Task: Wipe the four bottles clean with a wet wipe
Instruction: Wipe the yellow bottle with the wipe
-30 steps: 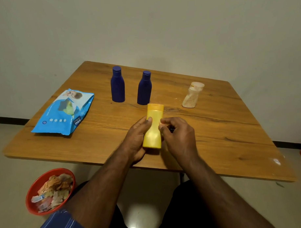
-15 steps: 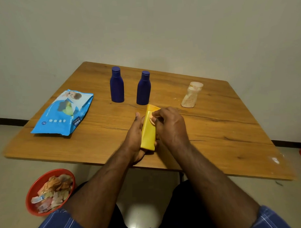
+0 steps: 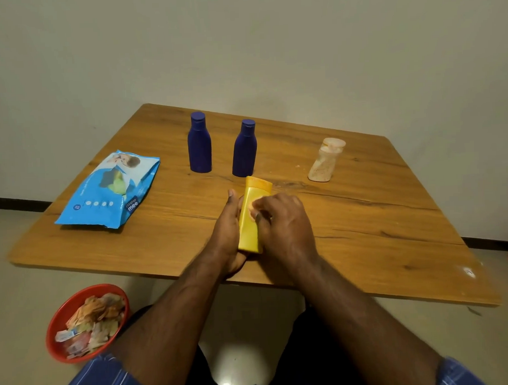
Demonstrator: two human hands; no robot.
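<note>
A yellow bottle (image 3: 250, 221) lies tilted over the table's near middle, cap end away from me. My left hand (image 3: 228, 230) holds its left side, thumb along it. My right hand (image 3: 282, 223) covers its right side and presses a small pale wet wipe (image 3: 252, 208) against the bottle's upper face. Behind them stand two dark blue bottles, one on the left (image 3: 199, 143) and one on the right (image 3: 244, 149). A dirty whitish bottle (image 3: 325, 161) stands upright at the back right.
A blue pack of wet wipes (image 3: 111, 191) lies on the wooden table (image 3: 378, 231) at the left. A red bowl (image 3: 87, 322) full of used wipes and scraps sits on the floor at the lower left. A wall runs behind the table.
My right hand slid the wipe up the yellow bottle from its middle toward the cap end. The bottle turned from facing me to edge-on, and my left hand stayed holding it.
</note>
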